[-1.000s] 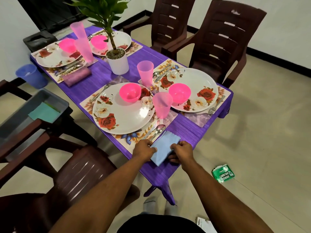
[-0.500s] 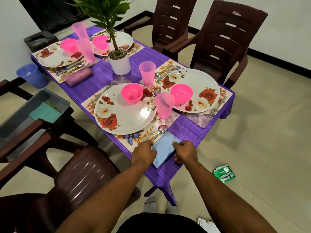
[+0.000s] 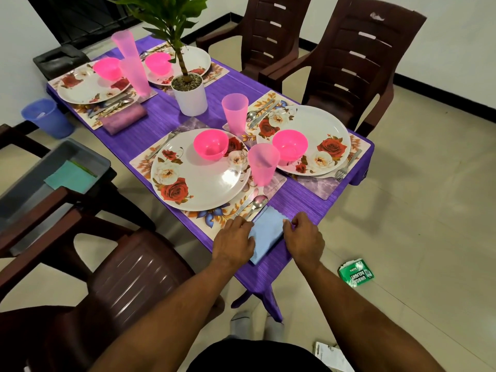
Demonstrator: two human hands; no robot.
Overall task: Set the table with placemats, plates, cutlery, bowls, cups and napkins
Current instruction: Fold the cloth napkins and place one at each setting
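White walls, beige tile floor [image 3: 429,210], brown plastic chairs [image 3: 357,63].

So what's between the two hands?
The blue napkin, lying folded on the purple table. The left hand and right hand each touch a side of it in the head view.

I am standing at a purple-clothed table [image 3: 292,202]. Four floral placemats [image 3: 214,220] are lying on it, at the 12, 2, 10 and 11 o'clock places, with a white potted plant [image 3: 190,93] sitting in the middle. A light-blue napkin [image 3: 265,232] is lying at 6 o'clock on the near edge, and a rolled purple napkin [image 3: 123,120] is lying at 10 o'clock.
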